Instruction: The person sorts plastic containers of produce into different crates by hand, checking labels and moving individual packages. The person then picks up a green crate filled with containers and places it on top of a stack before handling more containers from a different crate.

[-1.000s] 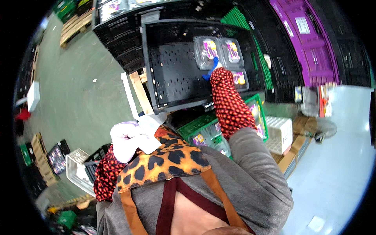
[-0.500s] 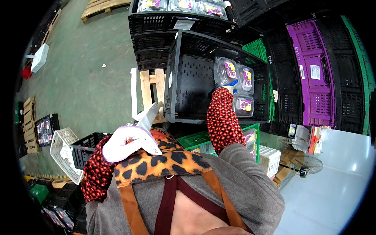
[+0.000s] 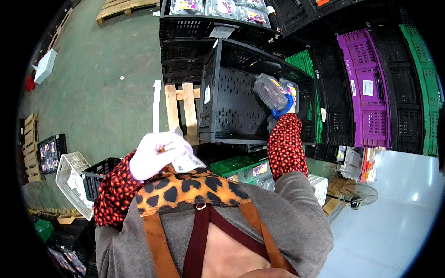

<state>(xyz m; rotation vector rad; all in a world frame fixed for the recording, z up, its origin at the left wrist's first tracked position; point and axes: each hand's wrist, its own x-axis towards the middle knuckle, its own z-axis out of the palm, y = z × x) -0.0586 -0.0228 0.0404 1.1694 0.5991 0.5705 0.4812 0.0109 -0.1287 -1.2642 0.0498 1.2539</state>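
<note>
My left hand (image 3: 160,153), in a white glove, is closed on a white paper strip (image 3: 187,163) with print on it, close to my leopard-print apron. Deep in a black plastic crate (image 3: 234,99), my right hand (image 3: 285,108), partly covered in blue, grips a clear plastic clamshell box (image 3: 269,90) with a colourful label. That box is tilted. Beside it, a second clamshell box (image 3: 291,88) stands at the crate's right side. My right hand and sleeve mostly hide what lies nearer in the crate.
Beyond the crate, another black crate (image 3: 185,30) holds several labelled clamshells. Purple (image 3: 364,88) and green crates (image 3: 419,69) stand stacked at right. A green crate (image 3: 236,166) with boxes sits below my crate. A wooden pallet (image 3: 187,111) lies to its left, a fan (image 3: 364,194) at lower right.
My right hand has shifted right and turned, tilting the clamshell it holds. My left hand has moved slightly right and up, and the paper strip now hangs differently.
</note>
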